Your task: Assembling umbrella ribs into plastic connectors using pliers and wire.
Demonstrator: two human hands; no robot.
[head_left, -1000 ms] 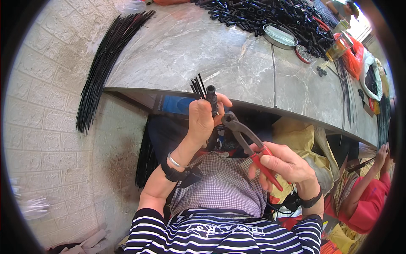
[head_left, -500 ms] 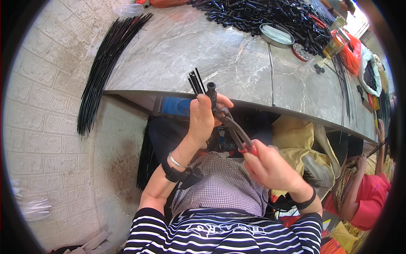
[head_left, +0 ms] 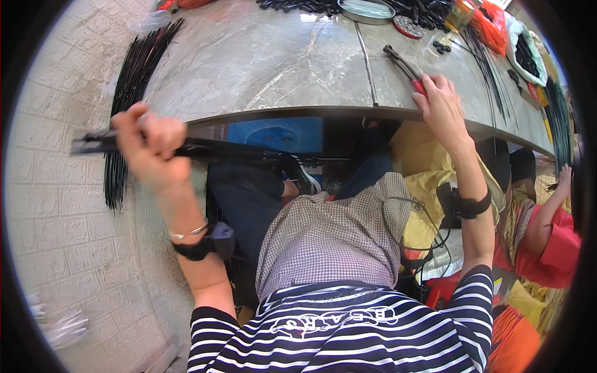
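My left hand (head_left: pixel 152 143), smeared by motion, is closed round a bundle of long thin black rods (head_left: pixel 233 149). The bundle lies nearly level in front of the table edge, its thicker end sticking out past my hand toward the wall. On the grey marbled tabletop (head_left: pixel 267 68), my right hand (head_left: pixel 444 105) has its fingers closed at the handles of red-handled pliers (head_left: pixel 407 68). Their dark jaws point away from me, to the far left. A larger pile of black rods (head_left: pixel 134 81) hangs over the table's left end, behind my left hand.
Black tubular parts (head_left: pixel 416 11) are heaped at the far side, beside a round tin of pale sticks (head_left: pixel 367 9) and a red dish (head_left: pixel 408 27). A white sack (head_left: pixel 525 50) stands at right. A white brick wall (head_left: pixel 56 205) bounds the left. Another person's red sleeve (head_left: pixel 550 239) shows at right.
My left hand has swung left with the rods, which now lie level. My right hand has carried the pliers away from the rods, right and forward onto the tabletop. The view has shifted.
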